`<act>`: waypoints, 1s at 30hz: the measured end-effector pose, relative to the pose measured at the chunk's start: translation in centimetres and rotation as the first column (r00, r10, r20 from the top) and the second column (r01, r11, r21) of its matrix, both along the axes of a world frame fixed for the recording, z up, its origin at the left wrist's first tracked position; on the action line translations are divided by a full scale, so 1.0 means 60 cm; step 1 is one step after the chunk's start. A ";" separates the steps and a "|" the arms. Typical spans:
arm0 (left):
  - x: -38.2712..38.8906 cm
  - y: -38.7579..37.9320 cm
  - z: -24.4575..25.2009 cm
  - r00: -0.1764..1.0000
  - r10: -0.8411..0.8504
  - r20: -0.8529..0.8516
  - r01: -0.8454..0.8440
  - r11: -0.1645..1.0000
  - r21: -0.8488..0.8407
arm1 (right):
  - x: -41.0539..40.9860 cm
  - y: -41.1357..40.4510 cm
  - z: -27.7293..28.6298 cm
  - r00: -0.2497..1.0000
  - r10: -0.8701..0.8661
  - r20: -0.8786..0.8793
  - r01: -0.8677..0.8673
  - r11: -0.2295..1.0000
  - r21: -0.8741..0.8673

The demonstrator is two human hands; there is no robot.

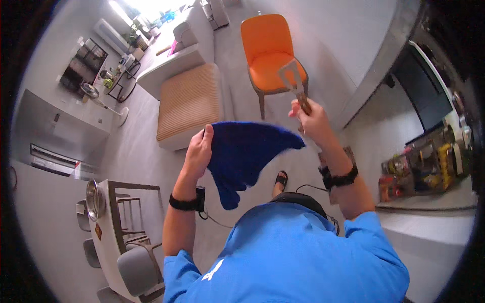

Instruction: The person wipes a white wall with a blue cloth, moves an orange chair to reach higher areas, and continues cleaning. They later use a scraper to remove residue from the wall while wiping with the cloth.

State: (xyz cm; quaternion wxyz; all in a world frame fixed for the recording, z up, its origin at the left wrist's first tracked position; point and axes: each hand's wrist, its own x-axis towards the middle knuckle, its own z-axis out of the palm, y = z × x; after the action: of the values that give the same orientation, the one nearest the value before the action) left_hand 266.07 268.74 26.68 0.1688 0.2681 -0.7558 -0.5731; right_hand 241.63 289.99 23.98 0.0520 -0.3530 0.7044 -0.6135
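Observation:
A dark blue cloth (242,155) hangs from my left hand (201,151), whose thumb pins its upper left corner. The cloth fans out to the right, and its free right tip ends below my right hand. My right hand (314,121) is closed around the brown handle of a slotted metal spatula (293,77), held up with its blade pointing away from me. The cloth and the spatula are apart. Both wrists wear black straps with small devices.
An orange chair (269,53) and a striped ottoman (189,102) stand ahead. At the left, a table (113,227) bears a metal bowl (95,200), with grey chairs (138,270) around it. A cluttered counter (424,204) runs along the right. Thin cables hang near my waist.

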 end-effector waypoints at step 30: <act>-0.741 -0.625 0.095 0.662 -0.286 -0.692 0.482 0.870 0.101 | -0.409 -0.691 0.116 0.998 0.060 0.019 -0.048 0.917 -0.396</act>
State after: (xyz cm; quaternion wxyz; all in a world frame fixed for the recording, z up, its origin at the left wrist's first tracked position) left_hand 221.63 231.21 32.36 0.2582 -0.0973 -0.5991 -0.7516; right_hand 217.10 248.54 30.91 0.0073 -0.3662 0.5551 -0.7468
